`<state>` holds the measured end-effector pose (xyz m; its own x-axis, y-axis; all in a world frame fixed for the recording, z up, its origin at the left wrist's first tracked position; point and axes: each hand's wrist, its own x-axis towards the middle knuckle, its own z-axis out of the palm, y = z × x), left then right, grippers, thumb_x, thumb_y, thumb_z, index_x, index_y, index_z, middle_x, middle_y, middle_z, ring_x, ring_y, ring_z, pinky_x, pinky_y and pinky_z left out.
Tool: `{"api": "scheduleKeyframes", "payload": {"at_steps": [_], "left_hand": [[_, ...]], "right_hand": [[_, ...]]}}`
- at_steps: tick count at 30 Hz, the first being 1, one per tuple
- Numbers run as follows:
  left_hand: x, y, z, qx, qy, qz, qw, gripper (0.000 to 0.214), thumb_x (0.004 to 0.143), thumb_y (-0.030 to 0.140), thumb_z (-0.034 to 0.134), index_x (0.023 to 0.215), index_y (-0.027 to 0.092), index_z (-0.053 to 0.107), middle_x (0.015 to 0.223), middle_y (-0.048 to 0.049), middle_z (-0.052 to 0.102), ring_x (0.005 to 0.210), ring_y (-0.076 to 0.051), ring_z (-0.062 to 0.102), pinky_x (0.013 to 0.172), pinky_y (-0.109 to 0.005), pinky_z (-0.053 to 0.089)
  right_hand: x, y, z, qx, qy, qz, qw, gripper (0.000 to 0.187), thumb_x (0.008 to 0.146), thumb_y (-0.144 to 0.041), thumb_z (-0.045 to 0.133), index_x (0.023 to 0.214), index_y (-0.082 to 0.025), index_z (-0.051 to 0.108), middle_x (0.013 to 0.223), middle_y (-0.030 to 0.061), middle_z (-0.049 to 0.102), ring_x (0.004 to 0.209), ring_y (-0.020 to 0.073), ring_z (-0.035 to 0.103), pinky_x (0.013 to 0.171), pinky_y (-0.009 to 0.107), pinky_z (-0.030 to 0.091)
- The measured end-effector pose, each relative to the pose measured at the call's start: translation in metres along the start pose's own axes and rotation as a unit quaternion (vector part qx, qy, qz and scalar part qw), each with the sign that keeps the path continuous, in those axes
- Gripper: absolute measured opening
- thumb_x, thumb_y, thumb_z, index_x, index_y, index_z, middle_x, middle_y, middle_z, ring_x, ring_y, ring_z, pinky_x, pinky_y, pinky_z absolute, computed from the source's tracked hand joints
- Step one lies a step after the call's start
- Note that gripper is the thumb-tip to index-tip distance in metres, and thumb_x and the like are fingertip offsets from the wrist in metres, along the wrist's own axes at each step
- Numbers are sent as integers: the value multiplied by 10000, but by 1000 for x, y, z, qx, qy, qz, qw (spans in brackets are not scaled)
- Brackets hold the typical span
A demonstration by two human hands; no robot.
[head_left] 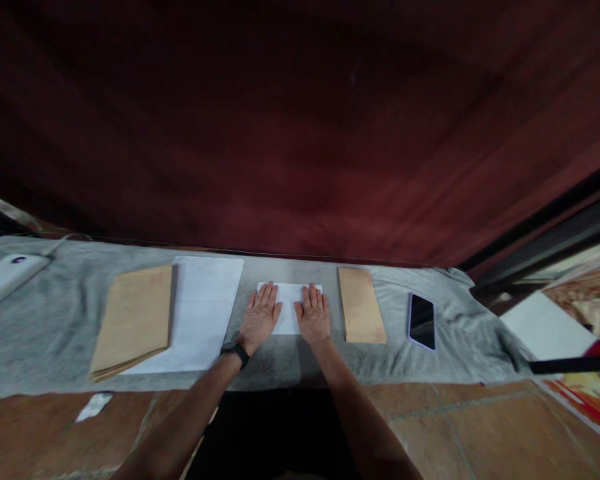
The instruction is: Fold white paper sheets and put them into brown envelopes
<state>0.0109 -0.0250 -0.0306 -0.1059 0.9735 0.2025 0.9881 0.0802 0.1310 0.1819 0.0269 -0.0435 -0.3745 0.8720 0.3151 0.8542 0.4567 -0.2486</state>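
Observation:
A small white sheet of paper [287, 325], possibly folded, lies flat on the grey cloth in front of me. My left hand [261, 316] rests on its left side, palm down with fingers stretched out. On its right side my right hand [314, 315] lies flat as well, fingers extended. Neither hand grips anything. Left of my hands are larger white sheets [205, 313], partly covered by a stack of brown envelopes [135, 313]. To the right of my hand lies another brown envelope [362, 305].
A grey cloth [40, 340] covers the long, narrow surface. A phone [422, 321] lies at the right; a white device [10, 277] with a cable sits far left. Behind rises a dark red curtain [280, 167]. A scrap of paper [94, 406] is on the tiled floor.

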Motion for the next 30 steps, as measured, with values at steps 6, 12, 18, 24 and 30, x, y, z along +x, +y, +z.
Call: {"api": "scheduleKeyframes", "payload": {"at_steps": [6,12,18,24,30], "left_hand": [[2,8,2,15,19,-8,1000,595,1004,353,270,1507,66,409,1567,-166,417,1493,-281,327,1244,-505,199],[9,29,11,-13,31,46,998,556,1000,329,301,1527,189,406,1559,-84,454,1497,-251,323,1240,-489,226],[13,21,10,-19,22,47,998,574,1004,334,282,1539,150,376,1584,-99,405,1502,-231,312,1239,-464,240],[6,-1,7,0,26,13,1000,597,1007,373,266,1548,135,353,1578,-126,409,1499,-240,317,1229,-469,260],[0,-4,4,16,30,0,999,610,1004,391,266,1547,125,351,1570,-137,425,1491,-254,334,1221,-467,272]], "right_hand": [[-5,9,-3,-2,15,0,1000,542,1051,-366,406,1525,-102,403,1568,185,395,1468,289,358,1188,495,280],[-5,7,-3,2,12,8,1000,543,1044,-352,412,1531,-112,396,1576,180,383,1476,279,345,1196,489,270],[-4,7,-4,-5,6,9,1000,548,1045,-366,413,1526,-104,403,1574,180,386,1477,280,345,1198,477,273],[-5,7,-3,2,8,11,1000,562,1039,-365,418,1537,-107,383,1572,185,386,1472,283,352,1198,489,265],[-3,7,0,15,22,15,1000,538,1027,-332,427,1512,-97,425,1562,188,405,1461,299,368,1190,514,265]]}}
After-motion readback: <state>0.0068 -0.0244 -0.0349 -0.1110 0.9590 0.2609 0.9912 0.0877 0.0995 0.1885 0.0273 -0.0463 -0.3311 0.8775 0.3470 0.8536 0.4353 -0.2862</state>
